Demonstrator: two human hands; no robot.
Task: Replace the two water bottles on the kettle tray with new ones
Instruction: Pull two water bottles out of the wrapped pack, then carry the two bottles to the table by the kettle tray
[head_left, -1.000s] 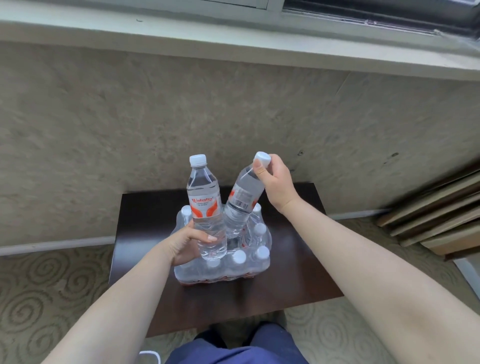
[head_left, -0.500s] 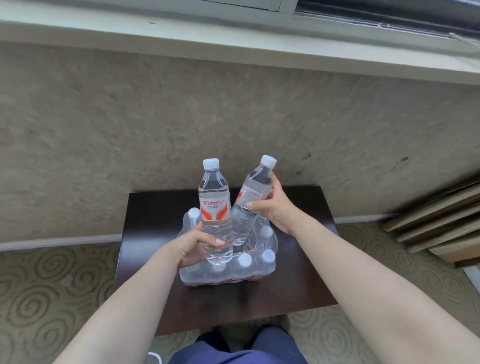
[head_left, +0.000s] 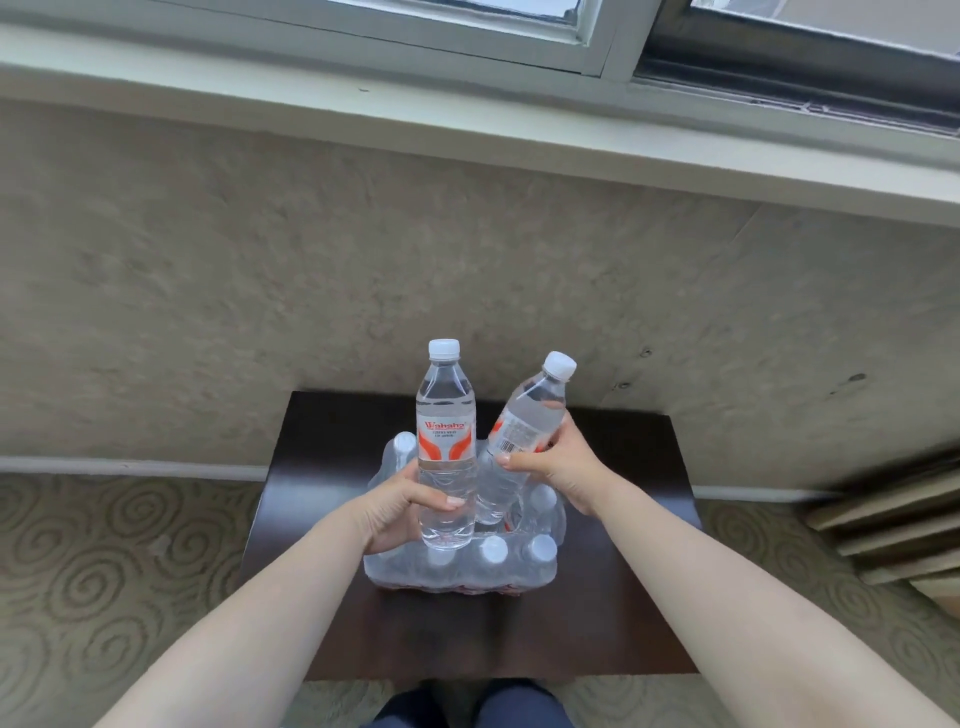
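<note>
We stand over a dark counter (head_left: 613, 613) below a window sill, a fresh water bottle in each hand. Our left hand (head_left: 400, 512) is closed around the lower body of the upright bottle (head_left: 445, 447), its orange-and-white label facing us. Our right hand (head_left: 558, 470) is wrapped around the middle of the tilted bottle (head_left: 522, 436), thumb across the barcode side, cap leaning away to the right. A second ago that hand pinched the tilted bottle up at its cap; half a second ago it had slid down onto the body, and now the grip sits firmly at the label. The upright bottle has barely moved in that time. Both bottles are held clear above the shrink-wrapped pack (head_left: 462, 569) on the counter, their bases just over its remaining white caps. We judge the pick-up of the two new bottles complete, with the right-hand hold now secure enough for carrying. The kettle tray is nowhere in view, so the swap itself remains ahead: we take it the bottles must next be carried to wherever the tray stands.
</note>
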